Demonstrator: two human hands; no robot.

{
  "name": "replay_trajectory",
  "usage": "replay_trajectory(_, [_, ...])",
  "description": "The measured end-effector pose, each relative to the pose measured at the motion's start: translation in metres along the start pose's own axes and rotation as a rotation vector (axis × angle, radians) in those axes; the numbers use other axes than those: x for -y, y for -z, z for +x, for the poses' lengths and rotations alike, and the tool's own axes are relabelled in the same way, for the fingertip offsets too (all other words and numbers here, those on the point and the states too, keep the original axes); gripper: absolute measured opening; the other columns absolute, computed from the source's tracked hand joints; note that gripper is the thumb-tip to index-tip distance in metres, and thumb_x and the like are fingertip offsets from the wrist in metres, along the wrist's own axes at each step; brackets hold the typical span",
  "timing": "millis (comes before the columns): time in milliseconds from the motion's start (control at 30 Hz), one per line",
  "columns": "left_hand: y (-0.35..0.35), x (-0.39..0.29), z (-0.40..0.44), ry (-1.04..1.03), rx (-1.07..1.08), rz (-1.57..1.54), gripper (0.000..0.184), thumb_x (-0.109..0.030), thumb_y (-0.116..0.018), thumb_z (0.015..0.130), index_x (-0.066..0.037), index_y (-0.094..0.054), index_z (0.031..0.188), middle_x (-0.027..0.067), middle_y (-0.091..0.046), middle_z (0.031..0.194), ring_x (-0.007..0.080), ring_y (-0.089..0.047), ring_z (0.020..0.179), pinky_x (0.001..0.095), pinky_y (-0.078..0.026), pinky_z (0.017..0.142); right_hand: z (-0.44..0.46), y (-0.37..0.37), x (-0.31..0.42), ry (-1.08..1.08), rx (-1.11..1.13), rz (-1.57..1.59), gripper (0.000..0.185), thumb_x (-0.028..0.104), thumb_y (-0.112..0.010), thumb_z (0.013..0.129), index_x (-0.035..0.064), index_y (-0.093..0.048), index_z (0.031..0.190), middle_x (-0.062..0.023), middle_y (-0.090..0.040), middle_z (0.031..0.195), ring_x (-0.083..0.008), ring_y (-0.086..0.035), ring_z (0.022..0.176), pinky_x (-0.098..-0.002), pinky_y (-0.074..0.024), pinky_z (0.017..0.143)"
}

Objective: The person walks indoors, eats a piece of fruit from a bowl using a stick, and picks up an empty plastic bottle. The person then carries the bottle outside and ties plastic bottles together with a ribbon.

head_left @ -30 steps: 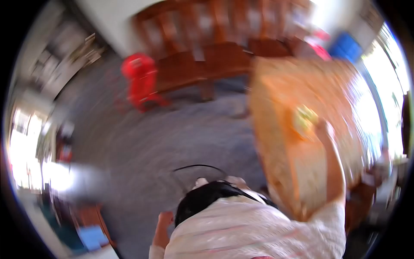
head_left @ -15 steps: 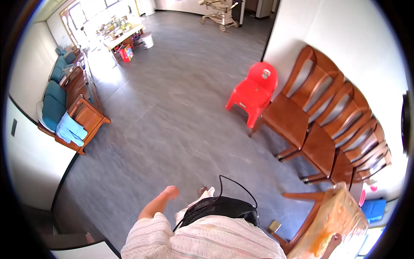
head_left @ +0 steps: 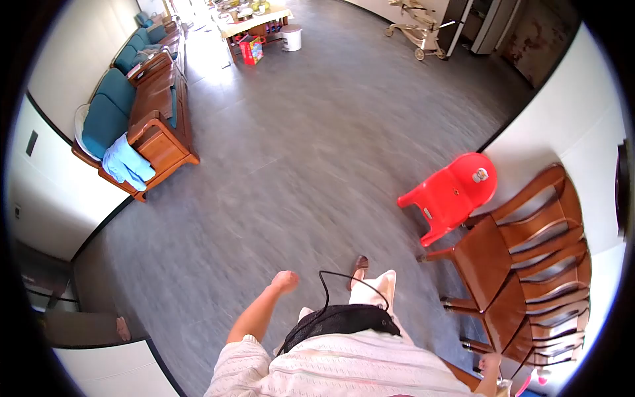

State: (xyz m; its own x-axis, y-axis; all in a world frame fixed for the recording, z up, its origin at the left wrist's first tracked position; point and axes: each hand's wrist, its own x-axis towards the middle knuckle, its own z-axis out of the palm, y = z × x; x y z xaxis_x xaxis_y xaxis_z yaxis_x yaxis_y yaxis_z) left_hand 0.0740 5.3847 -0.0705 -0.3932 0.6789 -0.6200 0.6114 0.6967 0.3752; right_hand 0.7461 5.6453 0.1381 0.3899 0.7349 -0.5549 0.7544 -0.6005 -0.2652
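Left grip: the left hand (head_left: pixel 285 282) is hanging over the grey floor (head_left: pixel 264 198), its fingers curling together, well apart from the furniture.
Right grip: the right hand (head_left: pixel 490 361) is showing low at the view's edge; whether its fingers are closing on anything, I cannot tell.
Wooden chairs: they are standing in a row (head_left: pixel 486 261) on the person's right, the near end lying beside the right hand; I cannot tell if the two are touching.
Waist: a black bag (head_left: pixel 350 320) is resting against the pale knit top (head_left: pixel 350 364), a dark cord (head_left: pixel 322 284) looping out in front.
Foot: a brown shoe (head_left: pixel 361 263) is showing ahead of the light trousers (head_left: pixel 382 284).
Red chair: the small red chair (head_left: pixel 456 192) is standing upright just beyond the row's far end.
Sofa: the wooden sofa (head_left: pixel 155 99) is running along the left wall, carrying teal cushions (head_left: pixel 106 122); a blue cloth (head_left: pixel 127 162) is draping over its near arm.
Far end: a tabletop (head_left: pixel 254 23) is holding a clutter of small items, a red bag (head_left: pixel 251 50) and a white bucket (head_left: pixel 291 38) are sitting by it, and a beige stroller (head_left: pixel 418 30) is standing farther right.
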Motion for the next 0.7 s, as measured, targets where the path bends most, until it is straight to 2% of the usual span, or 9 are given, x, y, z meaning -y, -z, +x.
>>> replay_trajectory(33, [-0.026,0.041,0.022,-0.072,-0.078,-0.058,0.019,-0.021,-0.047,0.071,-0.010,-0.063,0.077,0.0093,-0.062,0.079,0.0264,-0.060,0.076,0.0381,-0.048,0.066,0.001,0.006,0.054,0.025,0.079,-0.133,0.019,-0.003,-0.047,0.062,0.0023,-0.041,0.044,-0.0105,-0.043,0.040,-0.0192,-0.041,0.030,-0.0321,-0.0284,0.026])
replay_trajectory(67, [-0.050,0.079,0.043,-0.149,-0.153,-0.111,0.019,-0.021,-0.048,0.071,-0.010,-0.062,0.076,0.0082,-0.062,0.076,0.0247,-0.060,0.072,0.0365,-0.048,0.064,0.082,-0.014,0.041,0.003,-0.070,0.233,0.020,-0.004,-0.045,0.061,0.0017,-0.041,0.043,-0.0115,-0.042,0.040,-0.0196,-0.038,0.028,-0.0322,-0.0242,0.025])
replay_trajectory(100, [-0.069,0.113,0.061,-0.229,-0.224,-0.157,0.019,-0.022,-0.048,0.070,-0.009,-0.061,0.075,0.0071,-0.062,0.073,0.0231,-0.060,0.069,0.0348,-0.048,0.062,0.078,-0.024,0.104,0.024,-0.035,0.087,0.020,-0.005,-0.043,0.061,0.0015,-0.040,0.043,-0.0120,-0.040,0.039,-0.0195,-0.035,0.027,-0.0330,-0.0196,0.025])
replay_trajectory(133, [-0.040,0.092,0.043,0.023,-0.098,-0.194,0.019,-0.022,-0.048,0.070,-0.011,-0.062,0.077,0.0078,-0.062,0.077,0.0256,-0.060,0.073,0.0362,-0.048,0.065,0.117,-0.041,0.132,0.233,0.126,0.277,0.019,-0.006,-0.042,0.060,0.0018,-0.039,0.043,-0.0120,-0.039,0.038,-0.0192,-0.033,0.026,-0.0335,-0.0162,0.025])
replay_trajectory(167, [0.012,0.050,0.011,0.276,0.027,-0.201,0.019,-0.022,-0.048,0.069,-0.013,-0.063,0.078,0.0085,-0.063,0.080,0.0282,-0.059,0.077,0.0376,-0.048,0.067,0.124,-0.061,0.192,0.203,0.101,-0.002,0.020,-0.008,-0.043,0.058,0.0028,-0.036,0.042,-0.0112,-0.035,0.037,-0.0194,-0.033,0.026,-0.0331,-0.0162,0.025])
replay_trajectory(300, [0.008,0.058,-0.011,0.666,-0.061,-0.749,0.017,-0.017,-0.053,0.071,-0.008,-0.064,0.080,0.0095,-0.061,0.065,0.0190,-0.062,0.057,0.0320,-0.050,0.053,0.117,-0.132,0.439,0.611,0.420,-0.159,0.015,-0.003,-0.046,0.064,0.0037,-0.042,0.051,-0.0080,-0.042,0.042,-0.0176,-0.041,0.031,-0.0313,-0.0275,0.027])
replay_trajectory(467, [0.011,0.054,-0.008,0.883,-0.015,-0.982,0.014,-0.016,-0.056,0.072,-0.009,-0.065,0.081,0.0064,-0.062,0.066,0.0157,-0.060,0.052,0.0297,-0.049,0.045,0.083,-0.261,0.692,1.020,0.544,-0.177,0.010,0.006,-0.048,0.069,0.0034,-0.055,0.062,-0.0047,-0.052,0.051,-0.0106,-0.049,0.043,-0.0258,-0.0384,0.038])
replay_trajectory(633, [0.073,0.098,0.054,0.742,0.119,-0.700,0.012,-0.015,-0.058,0.070,-0.010,-0.065,0.078,0.0050,-0.061,0.063,0.0150,-0.059,0.051,0.0294,-0.049,0.046,0.009,-0.334,0.804,0.988,0.785,-0.028,0.005,0.000,-0.052,0.074,0.0001,-0.056,0.077,-0.0029,-0.053,0.060,-0.0094,-0.050,0.050,-0.0224,-0.0408,0.041])
replay_trajectory(700, [0.131,0.109,0.094,0.911,0.145,-0.814,0.013,-0.016,-0.056,0.069,-0.009,-0.066,0.076,0.0057,-0.061,0.062,0.0157,-0.059,0.051,0.0304,-0.050,0.049,0.024,-0.344,0.818,0.859,0.888,-0.136,0.003,0.000,-0.055,0.073,0.0011,-0.056,0.075,-0.0038,-0.054,0.061,-0.0103,-0.051,0.050,-0.0224,-0.0410,0.041])
